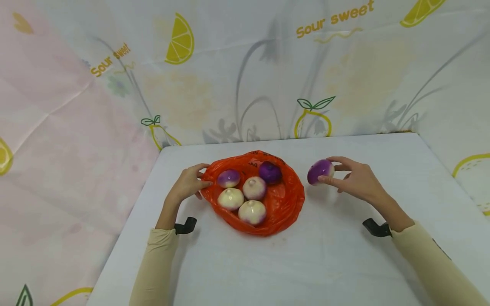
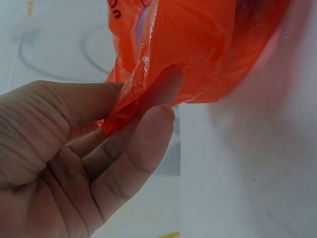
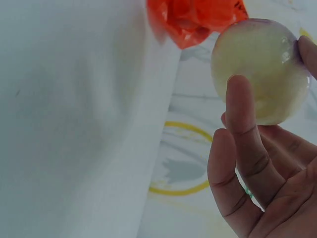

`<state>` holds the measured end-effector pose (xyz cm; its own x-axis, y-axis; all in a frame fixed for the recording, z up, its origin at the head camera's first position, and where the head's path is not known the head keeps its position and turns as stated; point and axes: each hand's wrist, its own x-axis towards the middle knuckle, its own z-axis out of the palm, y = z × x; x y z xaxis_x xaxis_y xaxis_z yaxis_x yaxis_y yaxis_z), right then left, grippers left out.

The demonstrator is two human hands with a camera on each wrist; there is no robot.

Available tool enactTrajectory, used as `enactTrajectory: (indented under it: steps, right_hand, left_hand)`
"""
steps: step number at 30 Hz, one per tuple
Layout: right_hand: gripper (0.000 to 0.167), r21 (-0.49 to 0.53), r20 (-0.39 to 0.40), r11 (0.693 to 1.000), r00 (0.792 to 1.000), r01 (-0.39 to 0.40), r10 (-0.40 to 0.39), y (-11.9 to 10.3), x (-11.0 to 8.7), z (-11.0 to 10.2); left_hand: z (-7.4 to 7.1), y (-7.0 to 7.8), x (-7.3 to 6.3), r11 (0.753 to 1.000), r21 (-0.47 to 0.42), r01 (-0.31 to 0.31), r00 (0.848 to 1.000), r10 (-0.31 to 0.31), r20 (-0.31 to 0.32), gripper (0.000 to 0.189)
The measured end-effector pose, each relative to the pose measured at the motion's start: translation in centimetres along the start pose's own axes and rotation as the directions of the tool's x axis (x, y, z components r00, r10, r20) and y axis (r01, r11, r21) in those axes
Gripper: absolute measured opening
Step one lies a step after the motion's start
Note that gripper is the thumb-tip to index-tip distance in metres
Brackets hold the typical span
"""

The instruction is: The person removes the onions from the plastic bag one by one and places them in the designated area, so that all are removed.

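Note:
An open red plastic bag (image 1: 282,212) lies on the white table with several glossy purple-and-white turnips in it. Some show their pale nubbed ends, such as the turnip (image 1: 252,212) nearest me; a deep purple turnip (image 1: 270,172) sits at the back. My left hand (image 1: 190,182) pinches the bag's left rim; in the left wrist view, thumb and fingers have the thin red plastic (image 2: 193,49) between them. To the right of the bag, my right hand (image 1: 354,178) holds one turnip (image 1: 320,171) above the table. Its pale side (image 3: 260,74) faces the right wrist camera.
The white table (image 1: 268,272) stretches in front of the bag and to both sides. Behind and at the sides hangs a pale cloth (image 1: 237,85) printed with lemons and lettering. A dark strap piece (image 1: 186,225) sticks out from each wrist.

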<state>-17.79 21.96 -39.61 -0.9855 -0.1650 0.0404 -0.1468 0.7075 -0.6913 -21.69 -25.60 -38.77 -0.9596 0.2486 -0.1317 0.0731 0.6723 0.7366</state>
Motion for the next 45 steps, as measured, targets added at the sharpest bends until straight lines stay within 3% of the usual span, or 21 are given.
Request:
enactTrajectory:
  steps: [9,22,33,45]
  right_hand:
    - [0.087,-0.053,0.033,0.991,0.991,-0.125,0.127,2.8,0.1,-1.3]
    - [0.095,-0.075,0.063,0.973,0.973,-0.217,0.222,4.9,0.9,-1.9]
    - [0.097,-0.054,0.071,0.971,0.969,-0.231,0.235,5.3,0.9,-1.8]
    - [0.094,-0.132,-0.025,0.975,0.984,-0.178,0.176,5.1,0.2,-2.0]
  left_hand:
    - [0.0,0.1,0.1,1.000,0.009,0.009,1.000,-0.009,0.007,0.057]
    - [0.2,0.0,0.1,1.000,0.025,-0.005,1.000,0.005,0.000,0.056]
    - [0.2,0.0,0.2,0.999,0.037,0.011,1.000,-0.011,0.001,0.057]
    - [0.2,0.1,0.0,0.999,0.036,0.010,1.000,-0.010,-0.003,0.058]
